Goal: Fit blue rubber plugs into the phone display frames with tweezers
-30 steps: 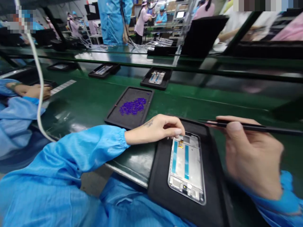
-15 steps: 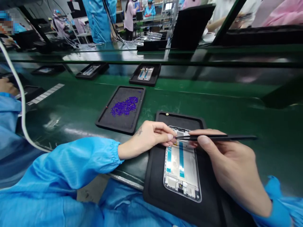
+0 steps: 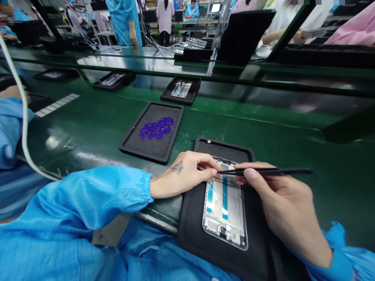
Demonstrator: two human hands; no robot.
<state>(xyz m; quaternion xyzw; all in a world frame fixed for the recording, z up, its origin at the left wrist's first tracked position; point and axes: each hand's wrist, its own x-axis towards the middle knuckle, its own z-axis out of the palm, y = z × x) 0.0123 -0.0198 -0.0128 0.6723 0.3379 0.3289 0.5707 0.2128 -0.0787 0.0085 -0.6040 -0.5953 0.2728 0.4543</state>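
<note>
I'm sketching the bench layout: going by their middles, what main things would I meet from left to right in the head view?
White cable → segmented white strip → tray of purple pieces → left hand → silver phone frame → right hand.

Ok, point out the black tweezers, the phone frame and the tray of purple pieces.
Black tweezers (image 3: 270, 171): head view, mid-shaft.
Phone frame (image 3: 234, 205): head view, silver middle.
Tray of purple pieces (image 3: 151, 149): head view, bare floor.
</note>
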